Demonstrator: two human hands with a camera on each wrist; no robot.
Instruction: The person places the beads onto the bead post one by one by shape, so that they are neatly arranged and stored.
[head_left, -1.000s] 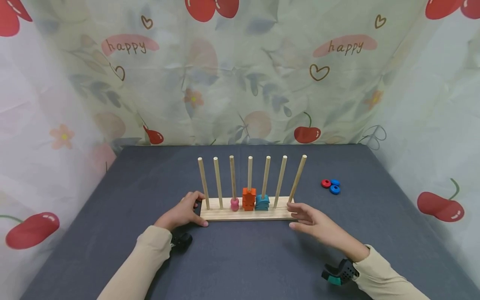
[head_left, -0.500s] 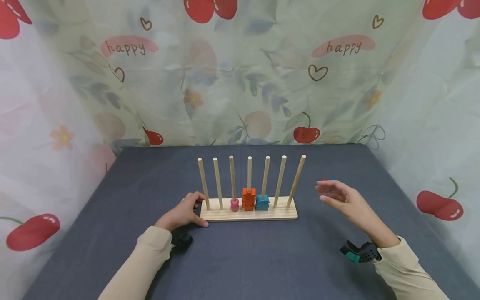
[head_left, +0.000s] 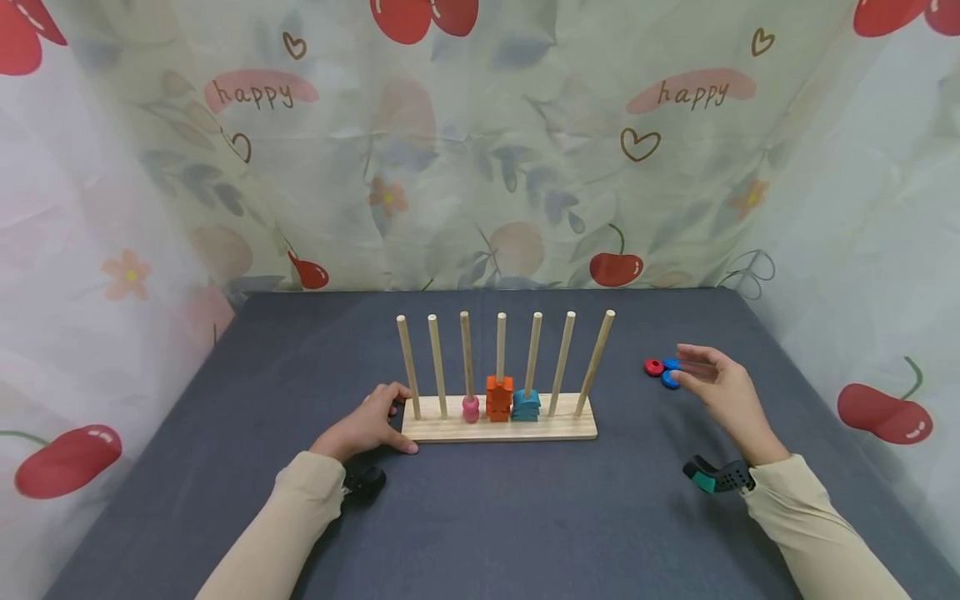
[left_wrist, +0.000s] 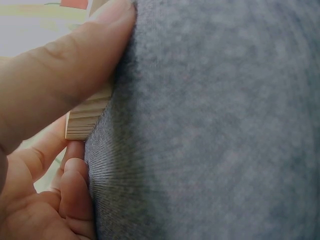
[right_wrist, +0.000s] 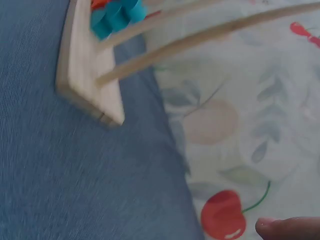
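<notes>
My left hand (head_left: 367, 423) holds the left end of a wooden peg board (head_left: 555, 429), thumb at the front and fingers behind. In the left wrist view, the board's end (left_wrist: 85, 122) lies between thumb and fingers. Several upright pegs (head_left: 561, 358) stand on it. Pink beads (head_left: 470, 408), orange pieces (head_left: 498, 402) and teal pieces (head_left: 526, 407) are threaded on three middle pegs. At the right, my right hand (head_left: 727, 400) hovers beside two blue rings (head_left: 671, 380), thumb and fingers apart. A red ring (head_left: 654, 367) lies just left of them. Whether the thumb touches a ring is unclear.
Dark grey cloth (head_left: 480, 517) covers the table. A patterned curtain (head_left: 480, 167) hangs behind it and white curtains (head_left: 885, 250) hang at the sides. A black device (head_left: 716, 475) sits at my right wrist.
My right hand has left the board's right end and moved right and away from me to the rings, uncovering the red one again. The left hand and board stay put.
</notes>
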